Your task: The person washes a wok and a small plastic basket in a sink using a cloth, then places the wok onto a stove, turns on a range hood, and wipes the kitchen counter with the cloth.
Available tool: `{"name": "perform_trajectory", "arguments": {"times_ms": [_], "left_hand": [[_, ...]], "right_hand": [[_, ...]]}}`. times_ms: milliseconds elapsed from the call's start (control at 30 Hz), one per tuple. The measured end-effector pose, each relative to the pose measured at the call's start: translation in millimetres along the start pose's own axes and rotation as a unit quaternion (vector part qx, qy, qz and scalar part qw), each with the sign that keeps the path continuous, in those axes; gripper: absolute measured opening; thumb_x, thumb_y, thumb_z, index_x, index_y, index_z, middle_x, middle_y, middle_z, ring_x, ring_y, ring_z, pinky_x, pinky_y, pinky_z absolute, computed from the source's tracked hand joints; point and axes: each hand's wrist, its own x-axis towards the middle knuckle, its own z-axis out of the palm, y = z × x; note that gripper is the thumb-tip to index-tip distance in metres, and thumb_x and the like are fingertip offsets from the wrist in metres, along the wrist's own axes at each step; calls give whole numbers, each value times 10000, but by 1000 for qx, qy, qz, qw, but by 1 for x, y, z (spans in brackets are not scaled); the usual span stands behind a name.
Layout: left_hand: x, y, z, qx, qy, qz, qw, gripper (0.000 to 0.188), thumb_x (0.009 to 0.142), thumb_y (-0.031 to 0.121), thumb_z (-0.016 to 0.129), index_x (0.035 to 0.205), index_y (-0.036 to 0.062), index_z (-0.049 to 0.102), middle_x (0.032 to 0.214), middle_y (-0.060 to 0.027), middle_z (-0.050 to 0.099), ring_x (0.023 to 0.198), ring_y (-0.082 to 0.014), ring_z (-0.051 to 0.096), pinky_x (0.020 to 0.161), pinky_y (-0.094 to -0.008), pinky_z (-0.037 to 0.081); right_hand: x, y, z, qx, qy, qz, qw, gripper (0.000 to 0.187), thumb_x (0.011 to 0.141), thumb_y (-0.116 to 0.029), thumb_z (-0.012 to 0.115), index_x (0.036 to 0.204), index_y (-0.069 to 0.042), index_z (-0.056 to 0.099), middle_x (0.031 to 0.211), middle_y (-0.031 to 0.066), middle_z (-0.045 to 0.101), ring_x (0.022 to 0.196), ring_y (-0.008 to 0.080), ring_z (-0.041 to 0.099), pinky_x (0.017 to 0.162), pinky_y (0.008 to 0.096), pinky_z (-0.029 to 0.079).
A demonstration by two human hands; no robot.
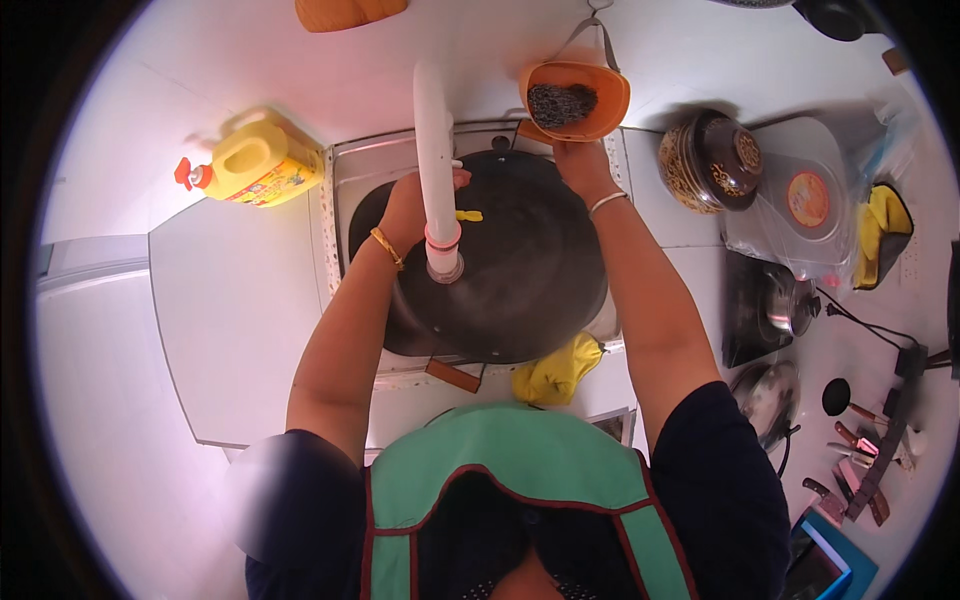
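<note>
A black pan [540, 255] lies over the sink [337, 188], its wooden handles [453, 376] toward seven and just past twelve o'clock. The right hand [583, 168], past one, is nearer the far handle; the left hand [406, 208] is at ten. Hidden fingertips: I cannot tell either grip.

I see a brown patterned pot [705, 165], with a yellow bottle [255, 165] well to its left. Nearer me than it are a steel saucepan [790, 303] and knives [825, 495].

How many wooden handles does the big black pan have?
2: the near handle, on the apron side of the pan, and the far handle, beside the right hand, partly hidden.
</note>
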Motion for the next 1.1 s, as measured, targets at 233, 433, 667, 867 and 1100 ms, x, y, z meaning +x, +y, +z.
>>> {"name": "perform_trajectory", "arguments": {"times_ms": [233, 433, 667, 867, 1100], "left_hand": [[-69, 11, -5, 1, 106, -91, 990, 193, 848, 132, 579, 1003, 34, 639, 858, -135, 666, 793, -233, 648, 704, -311, 495], [-141, 50, 51, 117, 47, -137, 983, 146, 835, 114, 562, 938, 44, 640, 848, -158, 639, 784, -317, 620, 682, -360, 493], [-179, 70, 82, 127, 145, -161, 968, 213, 819, 149, 589, 1016, 72, 616, 893, -141, 610, 806, -310, 607, 703, -372, 493], [-267, 47, 106, 78, 279, -457, 841, 231, 838, 190, 587, 992, 34, 515, 797, -148, 604, 756, -291, 616, 692, -379, 485], [-256, 31, 144, -390, 389, -418, 723, 161, 901, 205, 534, 950, 56, 495, 738, -75, 571, 659, -202, 605, 577, -329, 519]], "right_hand": [[-12, -21, 6, 18, -12, -16, 1000, 207, 834, -163, 506, 1002, -79, 593, 977, 178, 606, 891, 375, 577, 762, 465, 474], [-31, -27, 11, 114, -70, -94, 987, 260, 843, -144, 507, 1091, -122, 581, 990, 148, 612, 906, 352, 578, 784, 436, 474], [-51, -13, -1, 120, -18, -194, 973, 325, 787, -91, 580, 1099, -13, 533, 1068, 194, 549, 1050, 386, 494, 873, 444, 433], [14, 30, -8, 5, -74, -143, 987, 334, 803, -166, 587, 1121, -71, 546, 1107, 213, 548, 1045, 401, 506, 858, 458, 442], [36, 64, 38, 154, -52, -176, 971, 333, 787, -290, 622, 1091, -155, 623, 1136, 130, 589, 1052, 314, 548, 908, 423, 415]]}}
